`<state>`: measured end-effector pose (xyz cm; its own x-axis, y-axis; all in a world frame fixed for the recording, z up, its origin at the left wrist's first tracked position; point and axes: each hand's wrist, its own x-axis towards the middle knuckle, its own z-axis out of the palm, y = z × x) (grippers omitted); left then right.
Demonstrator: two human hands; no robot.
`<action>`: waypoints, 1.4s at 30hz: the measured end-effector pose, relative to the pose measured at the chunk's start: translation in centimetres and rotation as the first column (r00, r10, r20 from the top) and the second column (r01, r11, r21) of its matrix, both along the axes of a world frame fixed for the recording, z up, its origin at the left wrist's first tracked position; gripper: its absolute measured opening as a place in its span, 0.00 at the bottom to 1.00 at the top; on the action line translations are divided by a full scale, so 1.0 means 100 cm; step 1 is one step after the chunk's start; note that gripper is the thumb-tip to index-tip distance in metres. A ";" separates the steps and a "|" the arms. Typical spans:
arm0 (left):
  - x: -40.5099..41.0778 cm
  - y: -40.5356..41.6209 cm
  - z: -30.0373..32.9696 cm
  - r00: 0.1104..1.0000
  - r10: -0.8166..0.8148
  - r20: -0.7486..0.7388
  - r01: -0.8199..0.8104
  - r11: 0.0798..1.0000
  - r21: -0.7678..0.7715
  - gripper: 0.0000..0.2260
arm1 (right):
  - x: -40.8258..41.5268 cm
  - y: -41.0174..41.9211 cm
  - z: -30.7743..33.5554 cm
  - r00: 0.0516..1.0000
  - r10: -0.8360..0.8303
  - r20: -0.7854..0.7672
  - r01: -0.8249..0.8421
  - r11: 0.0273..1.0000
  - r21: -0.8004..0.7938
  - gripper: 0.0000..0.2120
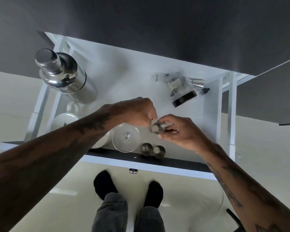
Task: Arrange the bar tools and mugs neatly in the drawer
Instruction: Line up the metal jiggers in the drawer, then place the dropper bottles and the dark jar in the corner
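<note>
**Drawer half sorted as small metal cup goes in**

A person stands over an open white drawer (209, 114), both hands low above its front half. The right hand (182, 133) pinches a small metal cup (156, 128) between thumb and fingertips, holding it just above the drawer floor, beside the base of an upturned stemmed glass (126, 137). The left hand (137, 113) is curled, its fingertips drawn together and touching or nearly touching the same cup; whether it actually grips it cannot be told.

Much of the work looks done. Two more small metal cups (152, 149) stand side by side against the front edge, just right of the glass. White mugs (64, 120) sit along the left side, partly hidden by the left forearm, and a steel cocktail shaker (65, 76) stands at the back left. At the back right a clear jar with a black lid (181, 91) appears tilted or on its side, with other small tools behind it too blurred to name.

By this view, what remains is setting the held cup down, probably near its two fellows, and perhaps tidying the back right corner.
</note>
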<state>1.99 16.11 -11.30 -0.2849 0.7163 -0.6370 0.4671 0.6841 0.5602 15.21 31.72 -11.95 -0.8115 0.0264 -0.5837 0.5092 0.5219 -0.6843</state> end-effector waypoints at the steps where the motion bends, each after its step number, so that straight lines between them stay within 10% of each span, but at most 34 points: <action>1: 0.000 0.001 -0.003 1.000 0.029 0.004 -0.029 0.999 -0.028 0.17 | 0.001 -0.002 -0.005 0.999 0.037 0.020 -0.038 0.999 0.035 0.18; 2: 0.001 0.002 -0.009 1.000 0.018 -0.006 -0.018 0.999 -0.039 0.06 | 0.001 -0.004 -0.009 0.998 0.059 0.034 -0.061 0.997 0.055 0.17; 9: 0.003 0.012 -0.015 1.000 0.027 0.004 -0.027 0.997 -0.076 0.10 | -0.008 0.003 -0.006 0.979 0.126 0.158 -0.141 0.986 0.093 0.18; 13: -0.018 0.029 -0.002 0.945 0.288 -0.153 -0.273 0.955 0.112 0.08 | -0.022 0.048 0.006 0.936 -0.184 -0.299 0.300 0.862 0.409 0.19; 21: 0.024 0.101 -0.005 0.705 0.700 0.114 -0.702 0.712 -0.025 0.46 | -0.036 0.077 -0.043 0.941 0.037 -0.338 0.102 0.917 0.385 0.38; 26: 0.038 0.080 0.003 0.667 0.743 -0.057 -0.729 0.666 0.158 0.24 | -0.026 0.059 -0.019 0.903 0.006 -0.429 0.154 0.929 0.337 0.28; 36: 0.119 0.081 0.048 0.850 0.526 -0.010 -0.522 0.846 0.104 0.14 | 0.077 0.065 0.073 0.929 -0.360 0.091 0.316 0.895 0.314 0.21; 42: 0.144 0.100 0.016 0.866 0.500 0.026 -0.501 0.864 0.057 0.14 | 0.079 0.062 0.050 0.904 -0.280 0.323 0.095 0.869 0.486 0.11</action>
